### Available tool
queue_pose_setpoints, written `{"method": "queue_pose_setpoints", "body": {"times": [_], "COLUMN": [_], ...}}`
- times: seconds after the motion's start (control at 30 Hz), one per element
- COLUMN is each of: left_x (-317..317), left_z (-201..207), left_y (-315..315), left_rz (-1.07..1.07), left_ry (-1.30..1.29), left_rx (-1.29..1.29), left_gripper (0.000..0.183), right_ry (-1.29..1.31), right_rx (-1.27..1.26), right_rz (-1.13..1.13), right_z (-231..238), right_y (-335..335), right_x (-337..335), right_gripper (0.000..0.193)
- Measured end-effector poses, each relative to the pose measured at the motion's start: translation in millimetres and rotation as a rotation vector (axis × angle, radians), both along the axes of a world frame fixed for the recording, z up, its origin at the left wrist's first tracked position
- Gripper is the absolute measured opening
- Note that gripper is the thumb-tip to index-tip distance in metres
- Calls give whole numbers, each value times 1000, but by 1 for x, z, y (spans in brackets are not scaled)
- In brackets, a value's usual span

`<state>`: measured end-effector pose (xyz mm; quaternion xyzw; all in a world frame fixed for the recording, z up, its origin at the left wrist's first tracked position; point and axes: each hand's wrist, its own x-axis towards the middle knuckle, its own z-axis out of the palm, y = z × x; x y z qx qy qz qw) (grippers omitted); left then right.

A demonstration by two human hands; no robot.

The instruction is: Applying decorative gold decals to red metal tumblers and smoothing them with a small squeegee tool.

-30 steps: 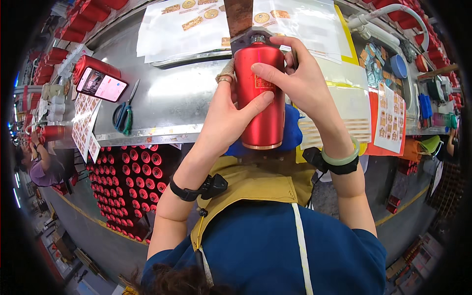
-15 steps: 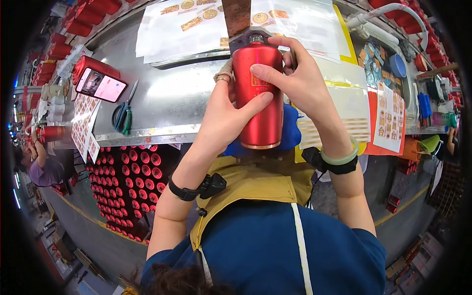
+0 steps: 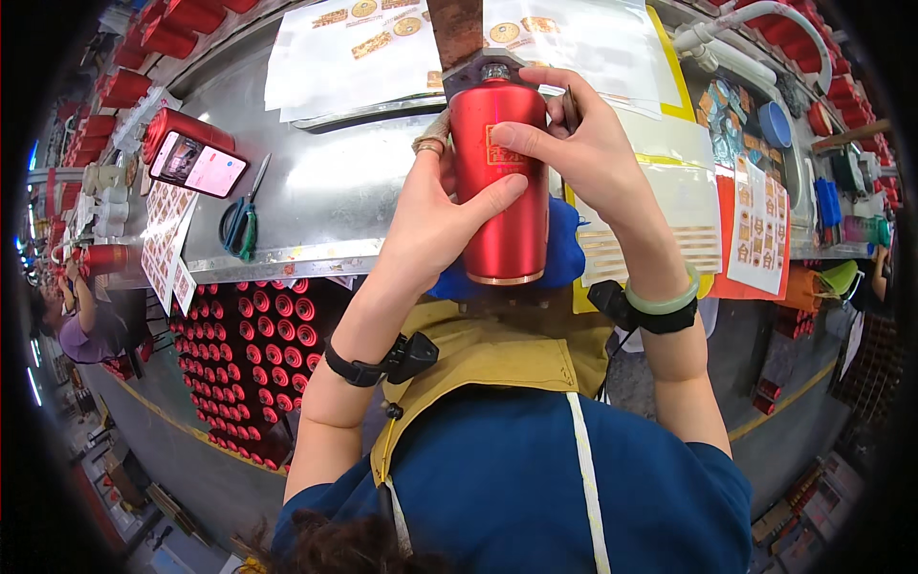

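Observation:
A red metallic bottle (image 3: 499,225) with a dark threaded neck and a copper-coloured rim lies between my hands, neck pointing away from me. My left hand (image 3: 432,218) grips its left side, thumb across the front; beige wrapping covers some fingers. My right hand (image 3: 595,145) holds the upper right side, its thumb pressed beside a square gold emblem (image 3: 505,143). Something thin and grey shows between the right fingers, too small to name. Under the bottle is a blue cloth (image 3: 566,251).
The metal table (image 3: 316,215) bears scissors (image 3: 239,218), a phone (image 3: 196,165) leaning on a red bottle (image 3: 180,129), and printed sticker sheets (image 3: 349,57). At right are a yellow-edged sheet (image 3: 660,206) and a blue bowl (image 3: 775,124). Racked red bottles (image 3: 277,330) stand below; another person (image 3: 86,320) is at far left.
The bottle has turned slightly and shifted a little left, so more of the gold emblem shows beside my right thumb. Both hands keep their hold.

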<state>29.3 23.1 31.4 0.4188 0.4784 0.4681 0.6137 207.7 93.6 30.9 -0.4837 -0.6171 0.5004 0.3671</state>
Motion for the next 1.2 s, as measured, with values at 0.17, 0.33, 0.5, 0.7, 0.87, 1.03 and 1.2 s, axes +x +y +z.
{"method": "queue_pose_setpoints", "body": {"times": [0.17,0.33,0.5,0.7,0.87,1.03,1.2], "left_x": [-3,-9,-8,-8,-8,-8,-8], "left_z": [-2,6,1,-4,-4,-3,-4], "left_y": [5,6,5,5,4,4,4], "left_rz": [-6,16,7,-23,-31,-35,-36], "left_ry": [-118,-277,-198,-74,-69,-58,-35], "left_rx": [-8,-117,-84,-43,-36,-39,-15], "left_gripper": [79,69,78,92,93,95,94], "right_ry": [79,36,36,79,91,102,44], "right_rx": [-47,-11,-1,-16,-19,-17,3], "right_rz": [-14,-45,-30,-37,-31,-17,-8], "right_z": [2,2,2,-2,-3,-1,0], "right_y": [-2,-4,-2,-1,-1,-4,-3], "right_x": [-3,-7,-4,-4,-3,-2,1], "right_gripper": [76,67,71,70,70,71,69]}}
